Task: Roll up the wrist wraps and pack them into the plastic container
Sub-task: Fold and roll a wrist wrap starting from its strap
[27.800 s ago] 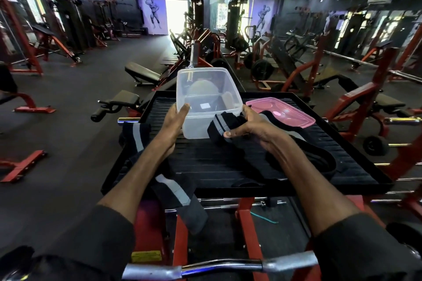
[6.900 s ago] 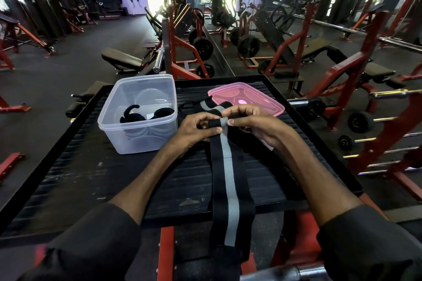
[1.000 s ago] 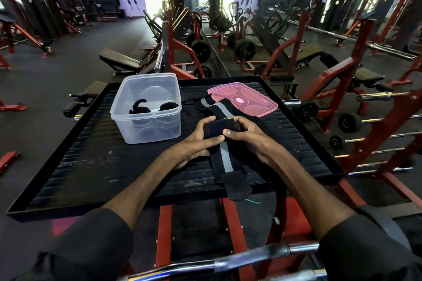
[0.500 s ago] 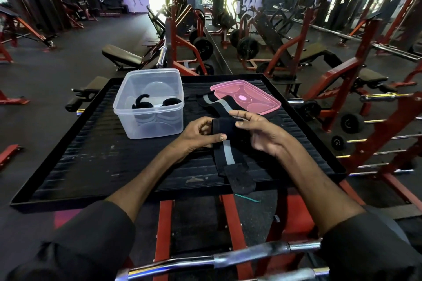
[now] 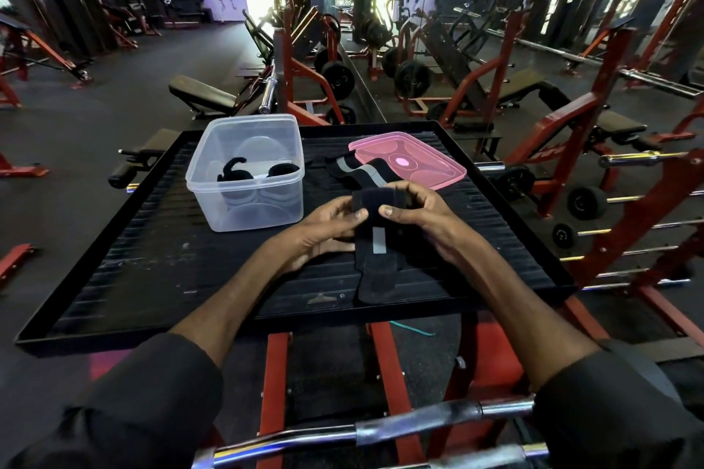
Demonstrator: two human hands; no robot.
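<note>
A black wrist wrap with a grey stripe [image 5: 375, 240] lies on the black ribbed platform [image 5: 160, 263]. Its far end is wound into a thick roll. My left hand [image 5: 324, 228] and my right hand [image 5: 413, 211] grip that roll from either side, thumbs on top. The loose tail runs toward me, almost to the platform's near edge. Another striped wrap [image 5: 352, 167] lies flat behind my hands. The clear plastic container [image 5: 247, 171] stands at the left with rolled black wraps [image 5: 238, 173] inside.
The pink lid [image 5: 407, 160] lies at the platform's back right, beside the flat wrap. A chrome bar [image 5: 362, 430] crosses low in front of me. Red machine frames and benches surround the platform on a dark gym floor.
The roll between my hands has grown thicker and the loose tail has shortened, drawn back from over the platform's near edge.
</note>
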